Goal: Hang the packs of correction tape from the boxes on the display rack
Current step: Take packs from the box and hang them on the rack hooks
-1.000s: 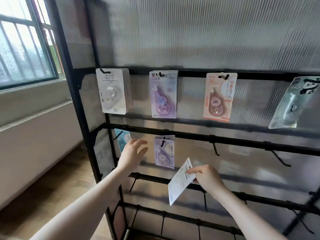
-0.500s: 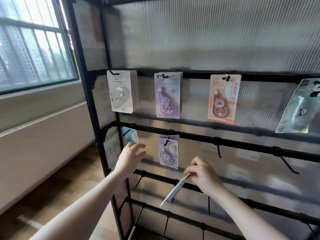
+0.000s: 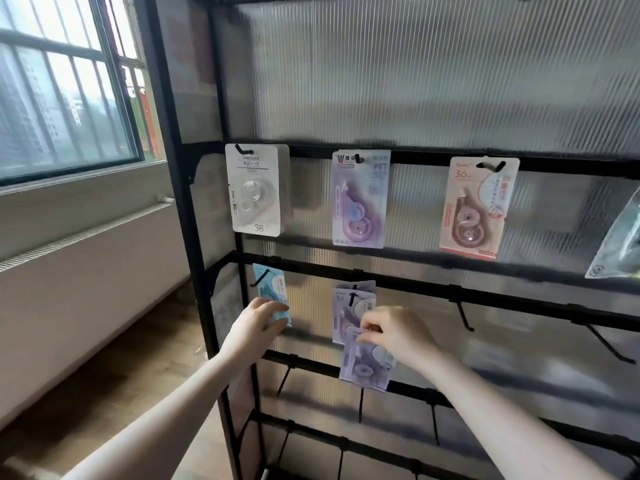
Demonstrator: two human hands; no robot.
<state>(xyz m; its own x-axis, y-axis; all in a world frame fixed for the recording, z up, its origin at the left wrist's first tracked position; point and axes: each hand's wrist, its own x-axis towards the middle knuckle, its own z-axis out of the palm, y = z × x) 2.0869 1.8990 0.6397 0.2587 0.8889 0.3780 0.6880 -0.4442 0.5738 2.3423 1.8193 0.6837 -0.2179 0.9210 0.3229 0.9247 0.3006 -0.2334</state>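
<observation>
Below second-row hook (image 3: pixel 352 298), we are now turning purple pack (image 3: pixel 367 367) face-out, right hand (image 3: pixel 398 336) pinching its top; left hand (image 3: pixel 258 325) fingers relaxed, touching blue pack (image 3: pixel 273 292); threading comes next.

My right hand (image 3: pixel 398 336) pinches a purple correction tape pack (image 3: pixel 367 367) below the hanging purple packs (image 3: pixel 351 306); my left hand (image 3: pixel 258 325) touches the blue pack (image 3: pixel 272 289) (second rail).

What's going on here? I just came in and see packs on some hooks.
A person is stocking a display rack with correction tape packs. The right hand pinches a purple pack by its top, just below the purple packs already hanging on a second-row hook; it is not yet hung. The left hand touches the blue pack on the neighbouring hook. Four kinds hang on the row above.
</observation>
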